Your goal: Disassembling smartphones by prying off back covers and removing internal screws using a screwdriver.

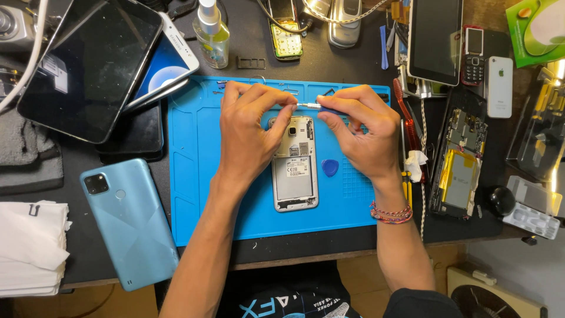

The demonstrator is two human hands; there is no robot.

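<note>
A phone with its back cover off lies face down on a blue work mat. Just above its top end, my right hand grips a small screwdriver with a blue handle, held level and pointing left. My left hand pinches the screwdriver's metal tip between thumb and forefinger. A blue triangular pick rests on the mat beside the phone, under my right palm.
A light-blue phone lies face down at the left. Dark tablets and a white phone are stacked at the top left. A spray bottle, opened handsets and loose boards crowd the back and right. Folded tissues sit at the far left.
</note>
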